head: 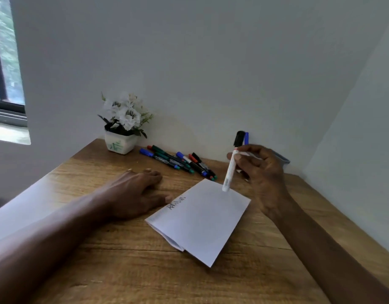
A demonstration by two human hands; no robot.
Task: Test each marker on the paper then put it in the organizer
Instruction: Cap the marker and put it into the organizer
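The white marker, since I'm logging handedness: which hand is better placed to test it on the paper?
Right hand: it already holds the white marker above the paper. The left hand lies flat on the table.

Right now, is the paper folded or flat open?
Folded. The paper shows doubled layers along its near-left edge, and a lower layer peeks out at the corner. It lies on the table.

place: home desk corner | cues: wooden desk [123,270], plain white walls [211,62], potted white flowers [123,126], window [5,84] at left
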